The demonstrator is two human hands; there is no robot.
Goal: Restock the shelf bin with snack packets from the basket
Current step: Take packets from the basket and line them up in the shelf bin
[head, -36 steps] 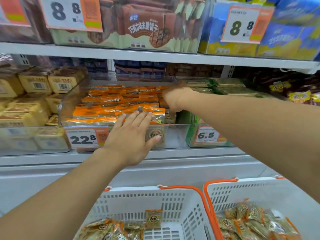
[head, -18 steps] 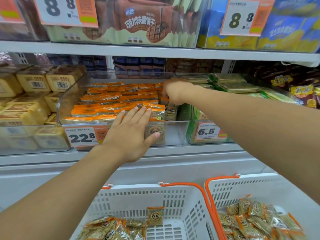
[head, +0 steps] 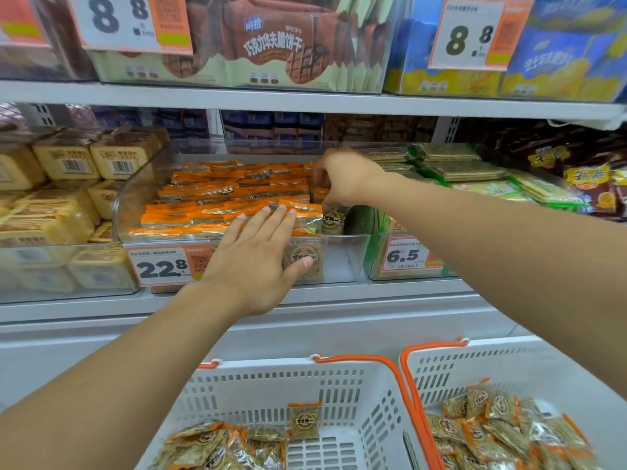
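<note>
The left hand (head: 252,262) lies flat, fingers straight, bracing the orange snack packets (head: 234,195) in the clear shelf bin (head: 342,256) at mid-frame; keep it there. The right hand (head: 342,176), fingers curled, seems to pinch a packet at the row's right end; seat it upright, then return to the baskets (head: 342,395) at the bottom.

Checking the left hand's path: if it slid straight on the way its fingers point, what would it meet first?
The left hand lies flat, fingers pointing up and back over the clear bin. It would probably run into the front row of orange packets first, which its fingertips seem already to touch; depth is unclear.
</note>
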